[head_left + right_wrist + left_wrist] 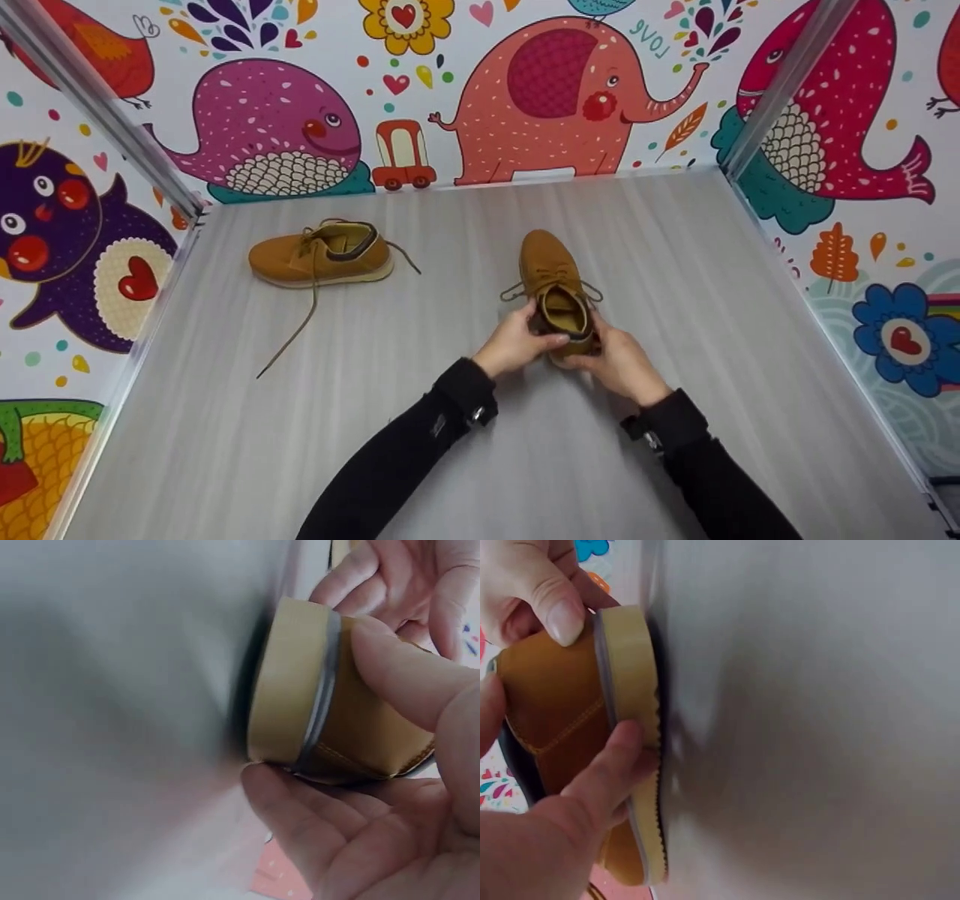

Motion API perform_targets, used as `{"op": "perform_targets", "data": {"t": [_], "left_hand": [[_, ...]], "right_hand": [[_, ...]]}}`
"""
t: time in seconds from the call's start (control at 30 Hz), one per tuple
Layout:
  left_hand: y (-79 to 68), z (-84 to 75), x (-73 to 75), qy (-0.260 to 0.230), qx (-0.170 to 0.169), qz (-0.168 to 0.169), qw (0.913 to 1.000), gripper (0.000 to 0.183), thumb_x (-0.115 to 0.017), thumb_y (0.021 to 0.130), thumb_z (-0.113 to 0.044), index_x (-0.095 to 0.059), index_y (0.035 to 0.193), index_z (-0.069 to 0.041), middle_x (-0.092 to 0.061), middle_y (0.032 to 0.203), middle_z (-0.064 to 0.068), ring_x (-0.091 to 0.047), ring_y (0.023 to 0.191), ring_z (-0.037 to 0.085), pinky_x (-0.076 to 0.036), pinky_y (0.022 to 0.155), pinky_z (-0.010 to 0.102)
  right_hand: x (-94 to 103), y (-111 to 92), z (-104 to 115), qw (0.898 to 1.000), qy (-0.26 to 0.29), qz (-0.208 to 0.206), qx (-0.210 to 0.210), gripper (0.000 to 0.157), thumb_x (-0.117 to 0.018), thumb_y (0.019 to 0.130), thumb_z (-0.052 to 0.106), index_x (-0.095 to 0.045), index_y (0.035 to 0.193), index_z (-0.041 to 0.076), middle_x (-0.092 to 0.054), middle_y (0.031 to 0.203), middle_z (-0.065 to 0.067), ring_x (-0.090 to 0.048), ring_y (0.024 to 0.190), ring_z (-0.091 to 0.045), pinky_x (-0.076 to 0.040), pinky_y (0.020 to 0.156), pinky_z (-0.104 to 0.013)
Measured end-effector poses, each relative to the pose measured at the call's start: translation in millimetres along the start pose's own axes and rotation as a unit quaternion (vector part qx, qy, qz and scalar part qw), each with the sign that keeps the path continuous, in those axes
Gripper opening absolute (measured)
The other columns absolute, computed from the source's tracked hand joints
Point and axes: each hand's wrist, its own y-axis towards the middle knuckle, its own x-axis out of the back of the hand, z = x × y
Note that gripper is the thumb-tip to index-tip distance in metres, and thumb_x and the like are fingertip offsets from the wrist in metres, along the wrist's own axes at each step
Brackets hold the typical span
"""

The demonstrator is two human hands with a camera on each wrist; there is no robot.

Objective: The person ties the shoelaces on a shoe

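Well beyond the shoe (546, 259), mirrored "LOVE" (649, 39).

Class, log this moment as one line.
left hand, right hand: holding tan, pale-soled shoe by heel | second tan, pale-soled shoe: untouched, lace trailing

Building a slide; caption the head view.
Left grip and right grip hold a tan shoe from behind; an untied second shoe stands to the left.
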Motion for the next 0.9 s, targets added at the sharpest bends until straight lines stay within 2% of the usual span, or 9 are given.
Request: {"op": "perform_targets", "data": {"t": [0.17,0.3,0.4,0.57,0.77,0.9], "left_hand": [[30.8,-7.5,-2.6,-0.006,0.001,0.002,1.0000,0.090,-0.077,0.087,-0.028,-0.024,0.154,-0.001,-0.036,0.154,0.016,-0.031,0.142,0.024,-0.022,0.115,0.036],[50.7,-11.4,-4.8,-0.007,0.004,-0.009,0.9999,0.082,-0.076,0.088,-0.027,-0.031,0.154,-0.007,-0.043,0.151,0.012,-0.036,0.140,0.021,-0.023,0.115,0.036],[62.4,-13.0,-7.3,-0.016,0.005,-0.019,0.9997,0.078,-0.075,0.089,-0.025,-0.034,0.153,-0.008,-0.046,0.149,0.011,-0.038,0.139,0.021,-0.025,0.115,0.035],[76.6,-13.9,-12.0,-0.043,0.009,-0.027,0.9986,0.079,-0.074,0.090,-0.021,-0.030,0.153,-0.001,-0.042,0.151,0.014,-0.037,0.140,0.022,-0.027,0.113,0.032],[87.3,-14.5,-13.5,-0.038,0.011,-0.028,0.9988,0.080,-0.075,0.090,-0.022,-0.030,0.153,-0.002,-0.040,0.152,0.014,-0.036,0.140,0.022,-0.027,0.113,0.033],[91.4,-14.0,-13.8,-0.044,0.005,-0.020,0.9988,0.079,-0.074,0.091,-0.023,-0.030,0.153,-0.002,-0.040,0.152,0.014,-0.036,0.140,0.022,-0.028,0.113,0.032]], "right_hand": [[14.3,22.6,-11.1,1.000,-0.022,0.000,-0.021,0.093,-0.080,0.085,0.026,-0.024,0.152,-0.006,-0.046,0.140,-0.033,-0.048,0.127,-0.044,-0.039,0.103,-0.053],[21.2,38.6,-17.8,0.999,-0.024,-0.009,-0.030,0.094,-0.079,0.086,0.026,-0.021,0.153,-0.006,-0.043,0.142,-0.034,-0.045,0.129,-0.045,-0.037,0.105,-0.053],[24.7,49.0,-22.5,0.999,-0.020,-0.013,-0.038,0.094,-0.078,0.087,0.025,-0.019,0.154,-0.005,-0.042,0.142,-0.034,-0.043,0.130,-0.045,-0.035,0.106,-0.053],[29.8,61.2,-30.0,0.999,-0.020,-0.015,-0.046,0.094,-0.077,0.088,0.026,-0.018,0.156,-0.002,-0.041,0.144,-0.033,-0.041,0.132,-0.045,-0.033,0.108,-0.052],[33.7,68.7,-37.0,0.999,-0.014,-0.022,-0.045,0.092,-0.077,0.088,0.024,-0.019,0.156,0.001,-0.041,0.145,-0.031,-0.040,0.133,-0.044,-0.031,0.110,-0.051],[36.3,70.1,-39.4,0.998,-0.014,-0.023,-0.053,0.093,-0.076,0.088,0.025,-0.018,0.156,0.000,-0.040,0.146,-0.032,-0.039,0.134,-0.045,-0.031,0.110,-0.052]]}}
